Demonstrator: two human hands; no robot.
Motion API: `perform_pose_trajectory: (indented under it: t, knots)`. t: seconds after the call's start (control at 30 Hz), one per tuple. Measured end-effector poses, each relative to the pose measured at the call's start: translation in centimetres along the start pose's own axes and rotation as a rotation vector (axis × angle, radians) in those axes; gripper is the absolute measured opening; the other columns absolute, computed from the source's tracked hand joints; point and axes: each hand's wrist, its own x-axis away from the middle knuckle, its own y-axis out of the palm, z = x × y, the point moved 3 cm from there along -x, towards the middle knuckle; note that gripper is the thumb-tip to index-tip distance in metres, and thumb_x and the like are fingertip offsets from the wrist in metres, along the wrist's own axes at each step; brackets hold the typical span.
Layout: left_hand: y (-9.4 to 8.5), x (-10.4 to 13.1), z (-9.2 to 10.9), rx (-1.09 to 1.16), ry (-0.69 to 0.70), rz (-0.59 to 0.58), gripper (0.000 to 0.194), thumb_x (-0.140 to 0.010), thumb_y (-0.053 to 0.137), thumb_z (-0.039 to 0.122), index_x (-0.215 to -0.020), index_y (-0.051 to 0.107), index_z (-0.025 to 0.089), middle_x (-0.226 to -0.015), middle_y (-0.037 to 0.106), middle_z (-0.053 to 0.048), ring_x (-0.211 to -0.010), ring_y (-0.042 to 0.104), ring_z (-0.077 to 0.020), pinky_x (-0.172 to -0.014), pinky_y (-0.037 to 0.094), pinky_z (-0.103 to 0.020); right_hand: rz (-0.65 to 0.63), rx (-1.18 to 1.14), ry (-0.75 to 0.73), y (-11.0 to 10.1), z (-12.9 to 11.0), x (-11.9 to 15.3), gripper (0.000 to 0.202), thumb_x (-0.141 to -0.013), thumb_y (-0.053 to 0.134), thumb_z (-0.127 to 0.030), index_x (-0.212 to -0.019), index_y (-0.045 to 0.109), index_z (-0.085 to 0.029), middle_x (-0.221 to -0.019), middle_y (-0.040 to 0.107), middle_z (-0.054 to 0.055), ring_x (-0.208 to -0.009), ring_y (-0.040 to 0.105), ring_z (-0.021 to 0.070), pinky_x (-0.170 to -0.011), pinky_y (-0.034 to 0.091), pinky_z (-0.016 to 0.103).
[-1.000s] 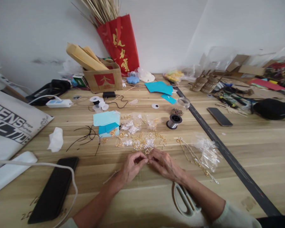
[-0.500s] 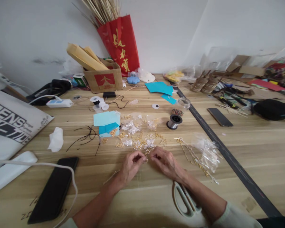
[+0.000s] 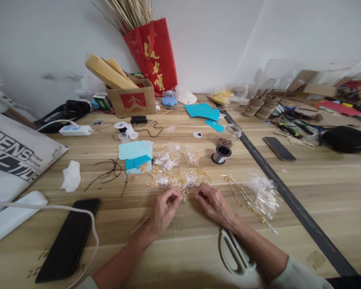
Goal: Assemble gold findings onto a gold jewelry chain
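Observation:
My left hand (image 3: 166,208) is closed in a pinch, its thumb and fingertip at the edge of a small gold-coloured loop (image 3: 185,193) with tiny pieces hanging below it. To the right of the loop, my right hand (image 3: 212,202) is also pinched. A faint thin strand seems to run from the loop to its fingertips, but it is too fine to make out. Just beyond both hands lie heaps of small gold and silver beads and findings (image 3: 189,180). Beneath my right forearm are scissors (image 3: 233,253) with pale handles.
A wire spool (image 3: 221,154) and a jar of beads (image 3: 233,131) stand behind the beads. Right of my hands lie chains (image 3: 240,196) and clear plastic bags (image 3: 264,196). At left are a black phone (image 3: 69,241), a white cable (image 3: 92,218) and black cords (image 3: 111,172).
My right hand has shifted slightly right, away from my left hand, so the gap between them is wider. The gold loop now shows more plainly between them.

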Motion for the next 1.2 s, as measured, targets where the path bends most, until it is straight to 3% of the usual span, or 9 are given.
perform_pose_trajectory:
  t: [0.17, 0.43, 0.63, 0.9, 1.2]
  knots:
    - [0.2, 0.0, 0.1, 0.132, -0.029, -0.049, 0.012, -0.076, 0.061, 0.018, -0.065, 0.057, 0.016, -0.086, 0.065, -0.007, -0.083, 0.061, -0.0184, -0.069, 0.048, -0.026, -0.047, -0.006, 0.007, 0.5, -0.1, 0.0, 0.014, -0.090, 0.047, -0.017, -0.077, 0.051, -0.018, -0.070, 0.053, 0.001, -0.061, 0.047, 0.0129, -0.056, 0.036, 0.024]
    - [0.2, -0.1, 0.0, 0.324, -0.217, -0.093, 0.012, -0.071, 0.067, 0.022, -0.064, 0.061, 0.015, -0.080, 0.069, -0.006, -0.077, 0.061, -0.0169, -0.069, 0.046, -0.027, -0.061, -0.059, 0.056, 0.5, 0.0, 0.0, 0.010, -0.088, 0.052, -0.016, -0.080, 0.058, -0.017, -0.071, 0.055, 0.000, -0.062, 0.049, 0.0120, -0.057, 0.037, 0.023]
    - [0.3, -0.2, -0.3, 0.343, -0.300, -0.078, 0.018, -0.072, 0.068, 0.029, -0.067, 0.062, 0.013, -0.072, 0.067, -0.004, -0.064, 0.055, -0.0122, -0.062, 0.043, -0.024, -0.075, -0.214, 0.080, 0.3, 0.4, -0.1, 0.014, -0.088, 0.057, -0.024, -0.081, 0.067, -0.016, -0.075, 0.059, 0.002, -0.068, 0.053, 0.0130, -0.060, 0.040, 0.024]
    - [0.2, -0.3, -0.5, 0.335, -0.321, -0.055, 0.020, -0.071, 0.070, 0.030, -0.065, 0.061, 0.014, -0.063, 0.061, -0.001, -0.061, 0.052, -0.0115, -0.061, 0.041, -0.023, -0.151, -0.472, 0.207, 0.0, 0.3, -0.3, 0.019, -0.082, 0.065, -0.035, -0.076, 0.068, -0.017, -0.072, 0.059, 0.001, -0.065, 0.051, 0.0120, -0.056, 0.038, 0.023]
    - [0.2, -0.1, -0.2, 0.435, -0.270, -0.093, 0.018, -0.072, 0.070, 0.030, -0.066, 0.061, 0.015, -0.081, 0.067, -0.004, -0.074, 0.057, -0.0146, -0.069, 0.043, -0.026, -0.160, -0.454, 0.256, 0.7, 1.3, 0.1, 0.021, -0.083, 0.062, -0.033, -0.073, 0.061, -0.015, -0.063, 0.055, -0.002, -0.056, 0.047, 0.0096, -0.051, 0.033, 0.022]
